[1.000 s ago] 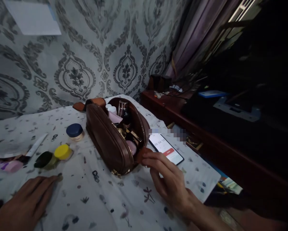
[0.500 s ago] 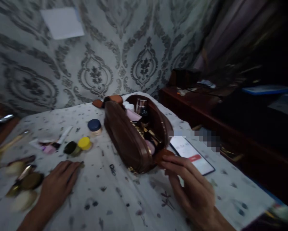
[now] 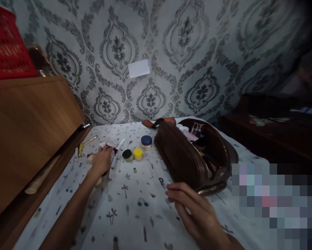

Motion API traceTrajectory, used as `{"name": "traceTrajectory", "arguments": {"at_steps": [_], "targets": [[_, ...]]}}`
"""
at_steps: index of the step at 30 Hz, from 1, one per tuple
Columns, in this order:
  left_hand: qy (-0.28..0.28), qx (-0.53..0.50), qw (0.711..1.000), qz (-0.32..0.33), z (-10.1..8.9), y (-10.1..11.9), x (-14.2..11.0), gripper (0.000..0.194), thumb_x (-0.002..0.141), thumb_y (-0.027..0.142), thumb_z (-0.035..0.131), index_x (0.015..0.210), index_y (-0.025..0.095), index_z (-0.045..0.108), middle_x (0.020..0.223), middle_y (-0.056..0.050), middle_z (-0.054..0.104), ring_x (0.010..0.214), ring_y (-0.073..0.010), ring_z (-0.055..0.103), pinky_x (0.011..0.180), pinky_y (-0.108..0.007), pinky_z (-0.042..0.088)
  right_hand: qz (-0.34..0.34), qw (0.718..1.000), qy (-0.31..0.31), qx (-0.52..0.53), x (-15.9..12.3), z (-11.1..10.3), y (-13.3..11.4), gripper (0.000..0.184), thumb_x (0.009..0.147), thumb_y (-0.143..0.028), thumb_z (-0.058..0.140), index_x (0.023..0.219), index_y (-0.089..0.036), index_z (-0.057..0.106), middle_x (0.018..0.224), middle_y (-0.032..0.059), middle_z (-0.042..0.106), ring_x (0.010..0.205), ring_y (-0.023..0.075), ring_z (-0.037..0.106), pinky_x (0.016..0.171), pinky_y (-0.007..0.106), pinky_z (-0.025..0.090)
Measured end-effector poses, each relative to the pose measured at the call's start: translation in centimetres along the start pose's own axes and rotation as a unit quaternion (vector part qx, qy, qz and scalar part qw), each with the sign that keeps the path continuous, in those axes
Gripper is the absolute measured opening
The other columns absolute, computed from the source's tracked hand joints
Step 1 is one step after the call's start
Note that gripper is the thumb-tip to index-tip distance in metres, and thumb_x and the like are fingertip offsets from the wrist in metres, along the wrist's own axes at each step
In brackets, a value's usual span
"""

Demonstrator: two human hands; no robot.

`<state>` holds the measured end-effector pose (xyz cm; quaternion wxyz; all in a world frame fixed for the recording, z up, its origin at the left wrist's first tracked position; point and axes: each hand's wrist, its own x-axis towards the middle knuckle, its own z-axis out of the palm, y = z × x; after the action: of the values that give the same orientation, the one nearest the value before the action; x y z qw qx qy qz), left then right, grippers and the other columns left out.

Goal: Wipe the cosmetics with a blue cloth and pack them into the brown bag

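My left hand (image 3: 102,160) reaches over the small cosmetics at the left, fingers stretched forward and touching or just above them; the fingertips are partly hidden. By those fingers lies a slim white tube (image 3: 121,143) with a dark end. My right hand (image 3: 193,208) holds nothing, its fingers apart, just in front of the brown leather bag (image 3: 180,156). The bag's zip is open, and a dark bottle with a clear cap (image 3: 199,134) stands inside among other cosmetics. Between hand and bag stand a blue-lidded jar (image 3: 146,141), a yellow-lidded jar (image 3: 138,153) and a dark-lidded jar (image 3: 127,155).
A wooden cabinet (image 3: 33,132) with a red basket (image 3: 8,45) on it borders the cloth-covered surface (image 3: 135,218) at the left. Along its edge lie a white tube (image 3: 76,155) and a gold item (image 3: 80,150). Dark furniture (image 3: 270,139) stands at the right.
The view has swung left. My left hand has moved forward onto the cosmetics. My right hand has let go of the bag's brown flap or tab and drawn back from it.
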<state>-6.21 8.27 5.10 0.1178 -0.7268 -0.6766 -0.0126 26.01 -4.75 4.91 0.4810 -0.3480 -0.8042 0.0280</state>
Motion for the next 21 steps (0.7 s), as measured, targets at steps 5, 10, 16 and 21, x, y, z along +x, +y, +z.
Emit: {"name": "traceTrajectory", "arguments": {"at_steps": [5,10,16,21], "targets": [[-0.035,0.013,0.999,0.033,0.0,-0.6,1.2,0.047,0.094,0.011,0.035,0.133,0.027,0.056,0.131,-0.016,0.052,0.114,-0.0325,0.055,0.079,-0.042,0.052,-0.001,0.993,-0.063,0.098,1.3,4.0,-1.3,0.028,0.088,-0.002,0.045,0.098,-0.022,0.061,0.095,0.0056,0.067,0.082,0.0145,0.068,0.068,0.022,0.054],[-0.056,0.023,0.997,0.050,-0.9,-0.6,1.4,0.042,0.095,0.013,0.036,0.131,0.023,0.056,0.126,-0.018,0.053,0.111,-0.0312,0.058,0.082,-0.043,0.052,0.065,0.973,-0.105,0.193,1.9,7.4,-1.8,0.029,0.083,0.000,0.043,0.091,-0.021,0.062,0.088,0.0033,0.064,0.069,0.0119,0.062,0.062,0.022,0.050],[-0.069,0.009,0.991,0.112,-3.9,1.6,-1.4,0.027,0.096,0.024,0.045,0.119,0.024,0.058,0.119,-0.011,0.057,0.109,-0.0270,0.060,0.082,-0.038,0.052,0.175,0.947,-0.108,0.245,1.5,10.6,-0.5,0.028,0.083,-0.004,0.042,0.094,-0.019,0.063,0.087,0.0023,0.062,0.065,0.0105,0.062,0.056,0.021,0.047],[-0.062,-0.041,0.972,0.224,-3.8,5.9,-6.6,0.018,0.092,0.019,0.052,0.108,0.022,0.060,0.105,-0.008,0.063,0.101,-0.0254,0.063,0.076,-0.034,0.053,0.210,0.960,-0.076,0.170,0.6,11.0,0.9,0.040,0.081,-0.010,0.050,0.120,-0.019,0.055,0.105,0.0070,0.061,0.072,0.0135,0.061,0.065,0.028,0.051]]}}
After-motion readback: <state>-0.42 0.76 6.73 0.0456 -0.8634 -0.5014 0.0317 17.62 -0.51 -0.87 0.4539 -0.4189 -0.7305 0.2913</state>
